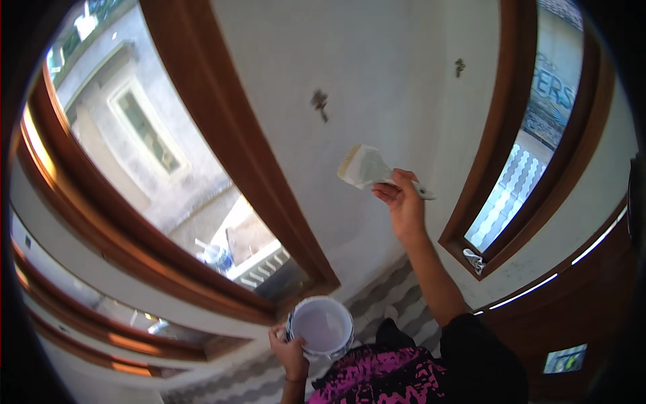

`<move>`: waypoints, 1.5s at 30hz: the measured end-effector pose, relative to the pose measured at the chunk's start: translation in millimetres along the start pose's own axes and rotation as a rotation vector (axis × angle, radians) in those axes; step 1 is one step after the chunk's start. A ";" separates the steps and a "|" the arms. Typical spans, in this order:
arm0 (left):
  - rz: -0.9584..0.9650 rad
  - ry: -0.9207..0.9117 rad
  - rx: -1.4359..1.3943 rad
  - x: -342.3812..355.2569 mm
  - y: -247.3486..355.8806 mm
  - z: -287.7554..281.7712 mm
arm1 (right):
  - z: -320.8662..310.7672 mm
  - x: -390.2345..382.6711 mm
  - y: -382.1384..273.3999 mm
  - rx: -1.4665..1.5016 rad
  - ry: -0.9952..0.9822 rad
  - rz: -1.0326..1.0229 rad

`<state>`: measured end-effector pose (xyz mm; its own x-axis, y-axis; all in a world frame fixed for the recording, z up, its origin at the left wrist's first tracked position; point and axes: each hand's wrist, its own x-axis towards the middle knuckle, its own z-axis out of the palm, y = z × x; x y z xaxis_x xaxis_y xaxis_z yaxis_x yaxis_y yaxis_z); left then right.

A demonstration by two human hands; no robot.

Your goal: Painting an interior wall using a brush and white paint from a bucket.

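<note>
My right hand (pixel 402 198) is closed round the handle of a wide paintbrush (pixel 367 167), held up in front of the white wall (pixel 303 155). Its pale bristles point up and left; whether they touch the wall I cannot tell. Lower down, my left hand (pixel 289 350) grips the side of a round white bucket (pixel 325 328). Whitish paint shows inside the bucket, with the thumb over its rim. Part of the left fingers is hidden behind the bucket.
Brown wooden window frames (pixel 232 135) stand to the left, and another narrow framed window (pixel 471 155) to the right. Two dark patches (pixel 319 104) mark the wall. White cord (pixel 474 261) lies on the right sill. Grey wave-patterned tiles (pixel 390 293) cover the floor. A brown door (pixel 572 323) is at lower right.
</note>
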<state>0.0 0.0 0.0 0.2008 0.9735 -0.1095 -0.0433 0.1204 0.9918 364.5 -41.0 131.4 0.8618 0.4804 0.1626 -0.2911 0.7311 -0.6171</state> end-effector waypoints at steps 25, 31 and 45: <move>0.081 0.021 -0.010 -33.0 -17.1 15.4 | -24.2 -221.9 109.5 -1.215 -0.706 0.396; 0.060 0.021 -0.027 -30.0 -13.7 16.4 | -37.7 -219.6 140.6 -1.240 -0.800 0.283; -0.047 -0.037 -0.153 -15.2 2.2 15.1 | -45.1 -162.8 45.0 -0.687 -0.473 0.763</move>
<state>11.6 -17.4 4.9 0.2423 0.9585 -0.1501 -0.1810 0.1966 0.9636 229.8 -108.1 42.5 0.2706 0.9289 -0.2528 -0.2583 -0.1829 -0.9486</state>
